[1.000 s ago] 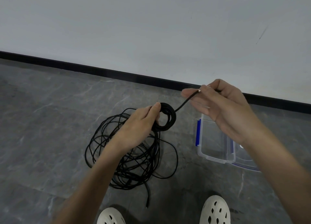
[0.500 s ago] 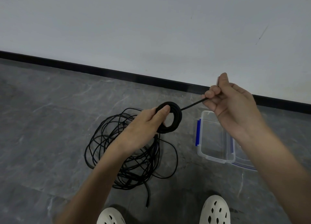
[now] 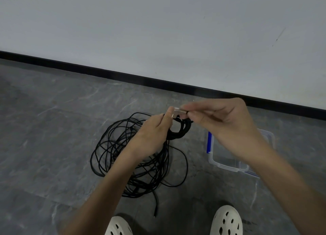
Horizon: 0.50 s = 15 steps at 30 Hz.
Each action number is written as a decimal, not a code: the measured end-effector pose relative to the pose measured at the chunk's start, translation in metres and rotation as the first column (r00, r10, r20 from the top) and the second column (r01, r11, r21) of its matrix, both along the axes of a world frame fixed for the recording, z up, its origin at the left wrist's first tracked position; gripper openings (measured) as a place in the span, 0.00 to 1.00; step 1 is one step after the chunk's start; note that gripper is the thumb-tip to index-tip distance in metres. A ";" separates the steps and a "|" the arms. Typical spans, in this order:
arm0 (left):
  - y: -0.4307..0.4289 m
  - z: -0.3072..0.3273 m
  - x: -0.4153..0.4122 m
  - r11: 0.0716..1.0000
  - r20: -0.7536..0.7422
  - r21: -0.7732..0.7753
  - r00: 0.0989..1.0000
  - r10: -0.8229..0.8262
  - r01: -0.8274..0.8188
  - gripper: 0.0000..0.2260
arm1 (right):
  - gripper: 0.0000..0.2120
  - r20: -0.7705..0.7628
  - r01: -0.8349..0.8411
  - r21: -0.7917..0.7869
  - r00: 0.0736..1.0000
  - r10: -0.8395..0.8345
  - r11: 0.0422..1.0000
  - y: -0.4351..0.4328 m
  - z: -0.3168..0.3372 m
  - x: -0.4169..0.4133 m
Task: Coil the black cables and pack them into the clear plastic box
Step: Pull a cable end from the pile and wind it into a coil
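Left hand (image 3: pixel 153 134) grip round small coil (image 3: pixel 181 131), right hand (image 3: pixel 227 125) pinching blurred cable end (image 3: pixel 179 110), loose black cables (image 3: pixel 112 146) heaped on floor (image 3: pixel 53 146) below, clear plastic box (image 3: pixel 220 155) beside them, part hidden by right forearm (image 3: pixel 275 173)

A small, tight ring of black cable (image 3: pixel 179 131) is hanging between the two hands, and the left hand (image 3: pixel 151 134) is holding it. Its shiny end (image 3: pixel 178 110) is poking out on top, where the right hand (image 3: pixel 225 125) is pinching it. A big, messy pile of black cable (image 3: pixel 141 164) is lying low down under the left hand. The clear box (image 3: pixel 227 166), blue on one side, is sitting open under the right hand.
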<state>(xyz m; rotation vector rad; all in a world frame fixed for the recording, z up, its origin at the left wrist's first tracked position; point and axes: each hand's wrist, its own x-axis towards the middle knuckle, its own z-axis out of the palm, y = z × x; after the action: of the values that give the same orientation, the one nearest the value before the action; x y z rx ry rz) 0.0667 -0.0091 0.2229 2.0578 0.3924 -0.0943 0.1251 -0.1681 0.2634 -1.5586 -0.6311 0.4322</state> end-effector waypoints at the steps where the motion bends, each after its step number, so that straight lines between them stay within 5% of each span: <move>1: 0.000 0.001 0.000 1.000 0.000 -0.030 1.000 -0.003 0.003 0.24 | 0.08 0.035 0.003 -0.033 0.999 -0.001 0.999 0.002 -0.002 -0.001; 4: 0.000 0.006 -0.002 0.994 -0.038 -0.107 0.999 -0.004 0.000 0.33 | 0.09 0.129 -0.009 -0.099 0.991 0.022 0.995 0.008 -0.007 -0.003; 9: 0.000 0.013 -0.005 0.963 -0.106 -0.235 0.989 0.107 -0.129 0.29 | 0.08 0.158 0.084 -0.162 0.986 -0.058 0.983 0.007 -0.011 0.002; 15: -0.002 0.012 -0.004 0.961 0.082 -0.263 0.994 -0.067 0.086 0.21 | 0.09 0.350 0.063 -0.359 0.934 0.071 0.931 0.005 -0.018 0.004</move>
<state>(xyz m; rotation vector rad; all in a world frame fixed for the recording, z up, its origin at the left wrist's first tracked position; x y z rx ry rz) 0.0631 -0.0111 0.2349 1.8046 0.2404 -0.1130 0.1290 -0.1633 0.2455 -2.0196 -0.8700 0.2772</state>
